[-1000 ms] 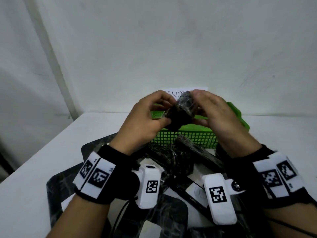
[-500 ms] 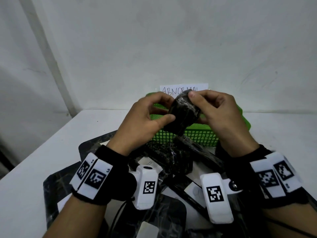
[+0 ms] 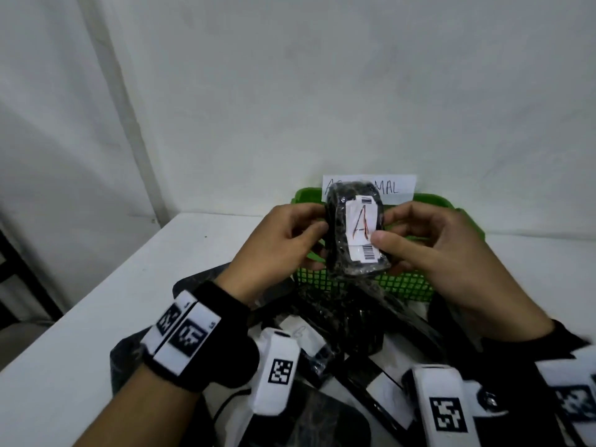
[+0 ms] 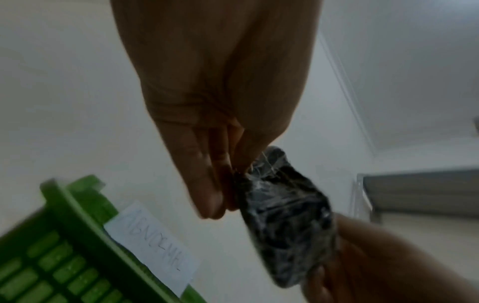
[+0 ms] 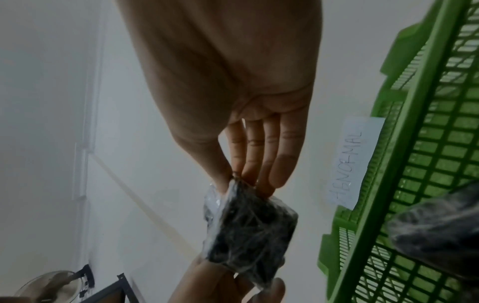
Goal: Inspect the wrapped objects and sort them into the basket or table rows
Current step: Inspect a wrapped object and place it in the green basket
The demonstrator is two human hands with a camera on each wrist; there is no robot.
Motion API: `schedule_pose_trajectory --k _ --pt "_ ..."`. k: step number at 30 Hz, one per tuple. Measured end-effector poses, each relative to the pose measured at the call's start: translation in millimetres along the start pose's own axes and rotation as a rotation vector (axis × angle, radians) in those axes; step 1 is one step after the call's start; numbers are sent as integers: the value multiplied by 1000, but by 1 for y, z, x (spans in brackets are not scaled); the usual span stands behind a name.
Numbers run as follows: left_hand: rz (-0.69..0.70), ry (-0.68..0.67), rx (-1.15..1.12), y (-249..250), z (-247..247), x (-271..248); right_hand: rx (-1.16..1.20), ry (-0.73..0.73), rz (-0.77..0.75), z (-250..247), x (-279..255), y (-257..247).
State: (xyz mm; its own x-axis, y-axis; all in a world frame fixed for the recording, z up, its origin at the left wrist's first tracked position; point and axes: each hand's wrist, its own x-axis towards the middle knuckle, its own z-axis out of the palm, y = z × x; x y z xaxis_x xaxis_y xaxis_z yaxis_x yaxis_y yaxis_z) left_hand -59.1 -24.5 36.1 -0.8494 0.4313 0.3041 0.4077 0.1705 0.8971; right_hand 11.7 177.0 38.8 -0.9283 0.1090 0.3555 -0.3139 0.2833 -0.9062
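1. table: white, runs to the wall, w/ its left edge dropping off near your left arm. bare surface shows on the left side and far right; that's likely your open room for rows.
2. basket: green mesh, sits at the back against the wall, just behind what you're holding. a paper sign stands at its far rim; the wrist views read it as "abnormal". at least one dark wrapped item is already inside.
3. pile: more black wrapped items lie heaped between your wrists and the basket's near wall, so there's little room low down in front of you.
4. left hand: fingers curled, pinching the left side of the packet.
5. right hand: thumb on the front, fingers behind, pinching the right side.
6. packet: black, film-wrapped, held upright in the air between both hands, above the basket's near wall, touching nothing else.
7. label: white, faces you, w/ a handwritten "a" and barcodes top and bottom.
8. step, my read: you're mid-inspection, label side up. next you need to decide basket or row. if basket, it's a short drop fwd over the near wall. if row, one hand should let go and you carry it out sideways, clear of the pile and well in from the left edge.
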Motion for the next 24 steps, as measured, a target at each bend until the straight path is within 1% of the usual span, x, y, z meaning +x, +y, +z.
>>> schedule_pose_trajectory --k 1,2,4,6,8,11,13,15,17,19,21,24 --pt "8 -13 70 1 -4 7 -9 -2 7 2 6 -4" --pt "11 5 113 2 -9 18 -24 -7 12 2 15 -8" --pt "-33 85 58 0 -18 42 -58 2 20 1 39 -15" --pt "-132 171 -124 -5 -25 67 -112 25 42 -1 68 -20" --pt "-249 250 -315 -15 -28 94 -226 23 65 0 102 -20" --pt "-391 354 -615 -32 -27 124 -410 -84 179 6 148 -5" --pt "-429 430 -747 -43 -23 139 -440 -171 301 13 174 10" --pt "-433 508 -703 -55 -18 151 -453 -221 406 23 195 23" --pt "-433 547 -621 -65 -16 159 -472 -264 479 32 213 39" --pt "-443 531 -592 -72 -17 165 -483 -310 524 41 228 56" --pt "-436 486 -561 -76 -20 167 -501 -345 545 49 236 71" --pt "-409 412 -458 -83 -19 174 -510 -353 569 61 243 95"
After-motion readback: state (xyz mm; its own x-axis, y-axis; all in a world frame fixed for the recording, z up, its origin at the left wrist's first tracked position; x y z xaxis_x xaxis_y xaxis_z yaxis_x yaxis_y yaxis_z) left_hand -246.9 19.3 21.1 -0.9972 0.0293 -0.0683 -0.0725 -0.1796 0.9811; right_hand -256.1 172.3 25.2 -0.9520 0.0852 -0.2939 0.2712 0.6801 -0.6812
